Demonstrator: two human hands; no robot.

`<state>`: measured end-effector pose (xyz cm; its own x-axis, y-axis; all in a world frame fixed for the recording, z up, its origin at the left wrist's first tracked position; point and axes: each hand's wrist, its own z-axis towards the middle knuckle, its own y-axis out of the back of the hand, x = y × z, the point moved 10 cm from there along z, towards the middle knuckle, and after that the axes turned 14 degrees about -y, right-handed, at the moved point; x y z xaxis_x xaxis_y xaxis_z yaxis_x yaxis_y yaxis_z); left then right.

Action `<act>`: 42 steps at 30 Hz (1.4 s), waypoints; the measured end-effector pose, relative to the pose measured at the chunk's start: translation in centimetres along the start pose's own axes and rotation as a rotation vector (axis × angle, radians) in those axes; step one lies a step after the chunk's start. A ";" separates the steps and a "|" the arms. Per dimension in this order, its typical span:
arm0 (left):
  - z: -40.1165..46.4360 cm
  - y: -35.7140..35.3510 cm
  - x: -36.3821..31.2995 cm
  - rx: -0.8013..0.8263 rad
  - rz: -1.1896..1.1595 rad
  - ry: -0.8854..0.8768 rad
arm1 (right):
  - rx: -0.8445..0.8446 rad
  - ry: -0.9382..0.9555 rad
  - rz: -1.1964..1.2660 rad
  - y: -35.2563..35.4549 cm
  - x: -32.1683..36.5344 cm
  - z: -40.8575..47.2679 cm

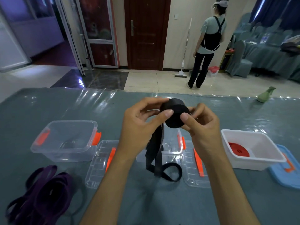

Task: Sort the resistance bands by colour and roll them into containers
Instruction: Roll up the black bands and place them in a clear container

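1. Both hands are working together in mid-air above the table. The left hand is pinching a black band, its thumb on the near face of the roll and its fingers curled over the top.
2. The right hand is gripping the same roll from the other side, thumb pressing the near face, fingers wrapped behind it.
3. The roll is sitting between the two thumbs, already thick, while a loose tail is hanging down below the fingers and trailing onto the table in a loop. So the black band is, by my judgement, mostly wound but not finished.
4. Done so far: a red band is lying coiled in the white tub, off to the right of the right hand's fingers and lower.
5. Left to do: the purple bands are lying unrolled in a heap, well to the left of and below the left hand's fingers.
6. A clear box with orange clips is standing empty to the left of the left hand; a second clear box is sitting directly under the hands, mostly hidden by the wrists, probably awaiting the black roll.
7. Two clear lids and a blue lid are lying off their containers, so closing looks pending.
8. No brand, label or readable writing is showing on any band, box or lid.
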<state>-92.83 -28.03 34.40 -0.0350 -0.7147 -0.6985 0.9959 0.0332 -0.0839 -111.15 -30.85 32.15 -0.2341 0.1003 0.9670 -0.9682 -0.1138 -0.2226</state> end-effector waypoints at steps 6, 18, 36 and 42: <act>0.1 -0.6 0.5 0.112 -0.054 0.047 | -0.030 0.097 0.064 -0.1 1.3 -0.7; 0.7 0.1 -0.3 0.025 -0.038 -0.030 | 0.021 0.072 0.027 -0.2 1.7 -0.3; 1.7 0.7 -1.6 -0.031 -0.104 -0.033 | -0.058 0.182 -0.002 -1.6 4.6 -1.1; 1.3 1.6 -1.5 -0.151 -0.091 -0.033 | -0.024 0.166 -0.153 -1.9 5.8 -1.3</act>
<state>-91.04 -27.80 36.23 -0.1188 -0.7423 -0.6595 0.9649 0.0704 -0.2530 -110.74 -28.79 37.99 -0.0941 0.2758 0.9566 -0.9949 -0.0613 -0.0802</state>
